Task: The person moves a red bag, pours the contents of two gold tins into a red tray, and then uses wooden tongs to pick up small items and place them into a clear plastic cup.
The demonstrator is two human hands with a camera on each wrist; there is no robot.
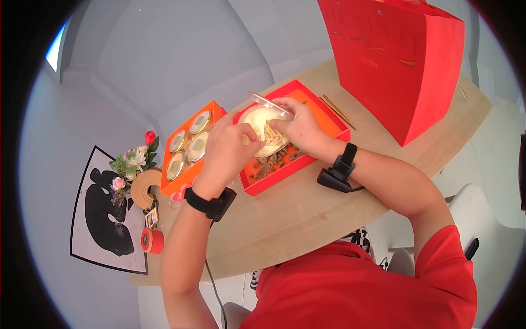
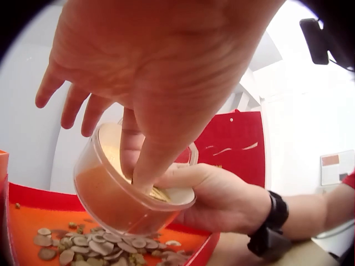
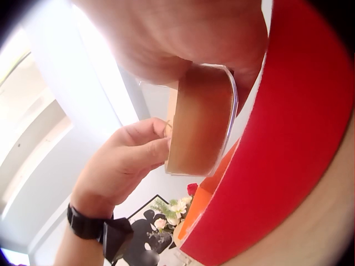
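A round, clear plastic tub (image 2: 113,202) with a gold-coloured inside (image 1: 253,116) is held tilted above a red box (image 1: 285,174) with an orange floor. My right hand (image 1: 301,129) grips the tub at its side, thumb over the rim. From the left, my left hand (image 1: 227,148) reaches into the mouth, thumb and forefinger pinching at a gold-patterned piece (image 1: 272,134) there; its other fingers stay spread. Under the tub, thin greyish-brown dried slices (image 2: 100,245) and small greenish bits lie on the box floor.
An orange box (image 1: 215,109) with several gold-rimmed round jars (image 1: 198,145) stands left of the red box. A tall red gift bag (image 1: 383,66) and thin sticks (image 1: 338,112) are at the right. Flowers (image 1: 131,162), a red round tin (image 1: 152,240) and a framed picture (image 1: 107,219) are at the left.
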